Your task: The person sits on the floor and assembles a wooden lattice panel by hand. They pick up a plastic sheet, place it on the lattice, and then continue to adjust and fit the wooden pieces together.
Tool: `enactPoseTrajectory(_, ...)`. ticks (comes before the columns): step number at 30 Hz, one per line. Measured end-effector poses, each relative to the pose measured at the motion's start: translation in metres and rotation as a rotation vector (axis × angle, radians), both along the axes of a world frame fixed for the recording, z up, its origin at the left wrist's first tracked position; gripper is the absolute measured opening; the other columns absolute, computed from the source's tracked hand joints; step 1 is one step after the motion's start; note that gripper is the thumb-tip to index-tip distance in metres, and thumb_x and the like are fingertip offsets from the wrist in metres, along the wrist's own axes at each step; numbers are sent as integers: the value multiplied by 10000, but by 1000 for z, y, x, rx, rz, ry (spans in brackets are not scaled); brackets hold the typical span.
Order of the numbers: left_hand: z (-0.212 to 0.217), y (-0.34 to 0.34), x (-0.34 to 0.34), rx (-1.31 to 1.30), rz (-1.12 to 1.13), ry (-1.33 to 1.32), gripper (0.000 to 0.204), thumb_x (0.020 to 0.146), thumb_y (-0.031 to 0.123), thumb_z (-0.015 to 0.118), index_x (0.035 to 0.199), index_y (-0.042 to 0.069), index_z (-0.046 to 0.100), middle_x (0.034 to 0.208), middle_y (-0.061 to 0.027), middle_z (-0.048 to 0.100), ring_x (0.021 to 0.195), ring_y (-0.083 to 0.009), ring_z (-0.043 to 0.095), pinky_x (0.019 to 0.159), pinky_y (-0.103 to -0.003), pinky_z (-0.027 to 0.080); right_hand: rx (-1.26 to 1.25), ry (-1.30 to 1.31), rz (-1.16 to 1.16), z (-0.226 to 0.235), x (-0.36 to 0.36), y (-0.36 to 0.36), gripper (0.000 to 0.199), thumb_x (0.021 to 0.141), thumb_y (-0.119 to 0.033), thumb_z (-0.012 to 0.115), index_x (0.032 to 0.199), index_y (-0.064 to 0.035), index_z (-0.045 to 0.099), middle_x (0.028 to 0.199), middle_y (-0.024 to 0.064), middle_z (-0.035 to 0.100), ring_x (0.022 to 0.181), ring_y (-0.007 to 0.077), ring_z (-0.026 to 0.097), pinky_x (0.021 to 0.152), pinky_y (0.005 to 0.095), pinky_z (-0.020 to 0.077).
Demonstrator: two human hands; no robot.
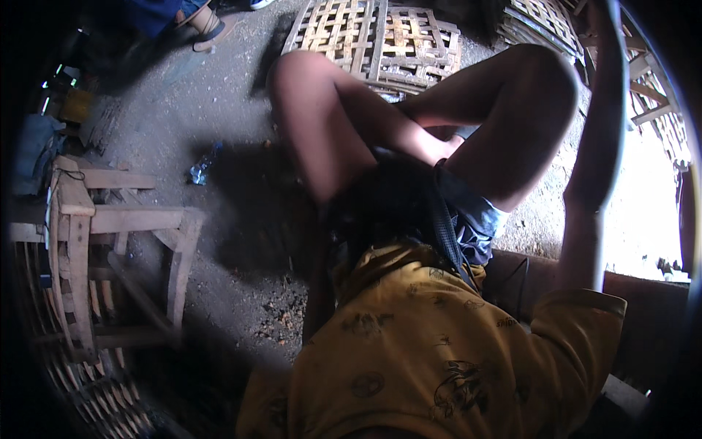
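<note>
My right arm reaches up along the right side, and my right hand (604,10) is dark and partly cut off at the top edge. It is nearest to a stack of woven wood-slat panels (541,28) and a slatted wooden frame (647,91); whether it touches either is unclear. My left arm hangs down beside my body in shadow, with its hand hidden. Beyond my bent knees, a woven slat panel (338,35) lies on the ground beside another lattice panel (417,45).
A rough wooden stool-like frame (135,218) stands at the left, above curved slats (110,395). A crumpled clear plastic bottle (199,173) lies on the dirt floor (168,102). Another person's shoe (214,31) shows at the top left. A dark beam (643,293) runs at my right.
</note>
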State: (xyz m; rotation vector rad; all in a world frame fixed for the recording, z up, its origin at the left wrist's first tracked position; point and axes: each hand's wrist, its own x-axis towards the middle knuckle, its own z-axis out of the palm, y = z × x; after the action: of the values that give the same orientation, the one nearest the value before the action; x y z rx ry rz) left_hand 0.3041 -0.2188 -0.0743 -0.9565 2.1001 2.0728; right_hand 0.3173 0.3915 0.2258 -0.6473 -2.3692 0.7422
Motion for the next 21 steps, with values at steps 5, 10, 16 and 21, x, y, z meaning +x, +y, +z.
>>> enactPoseTrajectory(5,-12,-2,9,20,-38,-44,713,1014,385,625,1554,8,352,1577,-237,385,1438,-373,427,1160,-482,380,157,-319,-30,9,81,-24,339,889,-200,750,1174,-17,731,1073,113,753,948,176,685,841,314,536)
enactPoseTrajectory(10,-11,-39,10,-43,3,-34,710,1013,381,627,1553,7,355,1572,-236,395,1432,-369,435,1160,-477,382,169,-521,0,-7,123,-62,334,884,-205,735,1167,-27,732,1086,119,747,967,195,686,851,334,539)
enactPoseTrajectory(16,-27,1,6,15,-114,-85,708,1012,376,628,1552,6,358,1564,-236,406,1424,-365,445,1159,-471,384,231,-756,-102,44,190,-98,330,878,-211,717,1159,-39,733,1102,126,740,990,219,687,862,357,544)
enactPoseTrajectory(21,-26,8,-15,-4,-136,-85,705,1012,371,630,1551,5,360,1559,-235,415,1418,-361,454,1159,-466,386,276,-839,-25,56,167,-111,327,873,-216,702,1152,-49,734,1116,132,735,1010,238,687,872,376,547)
